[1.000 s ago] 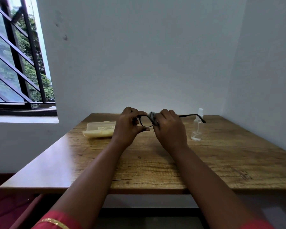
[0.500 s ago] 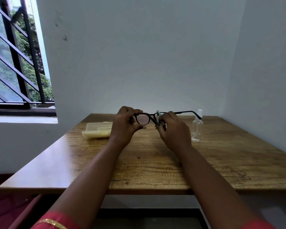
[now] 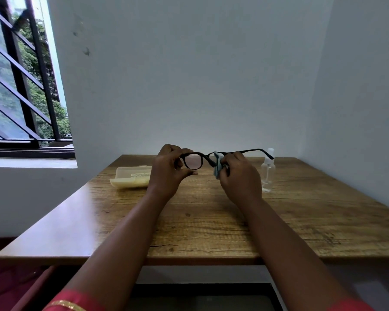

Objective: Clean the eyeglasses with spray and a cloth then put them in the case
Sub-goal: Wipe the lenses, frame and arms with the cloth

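Black-framed eyeglasses (image 3: 194, 161) are held in the air above the wooden table (image 3: 211, 221). My left hand (image 3: 169, 173) pinches the frame at its left lens. My right hand (image 3: 238, 176) pinches a small pale blue cloth (image 3: 218, 166) around the right lens, which the cloth and fingers hide. One temple arm sticks out to the right, toward the spray bottle (image 3: 267, 173). A pale yellow case (image 3: 131, 179) lies open on the table behind my left hand.
The clear spray bottle stands upright to the right of my right hand. White walls close the table at the back and right. A barred window (image 3: 20, 86) is at the left.
The glasses have risen slightly and turned more level, so the left lens faces me. My right hand has shifted a little right on the cloth-covered lens.
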